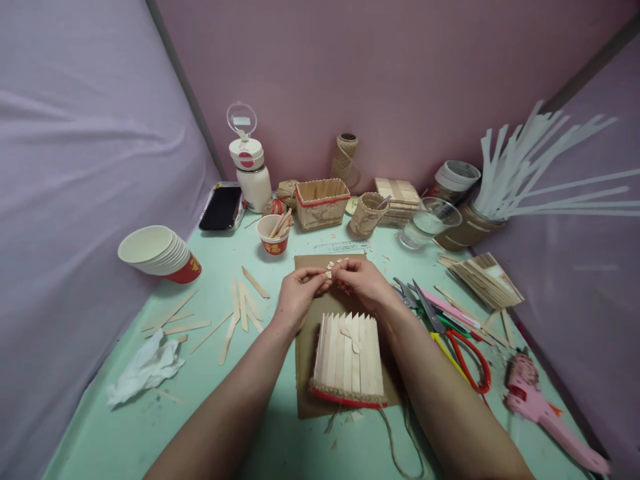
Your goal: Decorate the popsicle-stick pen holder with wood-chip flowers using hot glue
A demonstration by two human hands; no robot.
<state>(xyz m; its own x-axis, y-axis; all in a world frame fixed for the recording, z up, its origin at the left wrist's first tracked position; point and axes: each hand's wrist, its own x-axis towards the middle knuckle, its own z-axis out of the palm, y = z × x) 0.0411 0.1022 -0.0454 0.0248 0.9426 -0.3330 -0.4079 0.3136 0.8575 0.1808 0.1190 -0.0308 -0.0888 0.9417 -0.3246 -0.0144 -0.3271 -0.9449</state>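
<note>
My left hand (299, 291) and my right hand (364, 281) meet over a brown cardboard sheet (305, 347), fingers pinched together on a small pale wooden piece (330, 270). More small rounded wooden bits (341, 261) lie on the cardboard just beyond my fingers. Below my hands lies a box made of pale craft sticks (349, 359), on its side, with a red and twine band along its near edge and two small pieces stuck on top.
Loose craft sticks (243, 310) and a crumpled tissue (145, 368) lie at left, near stacked paper bowls (160, 253). Scissors (453, 330) and a pink glue gun (543, 410) lie at right. Twine, cups, a bottle, a phone and stick boxes line the back.
</note>
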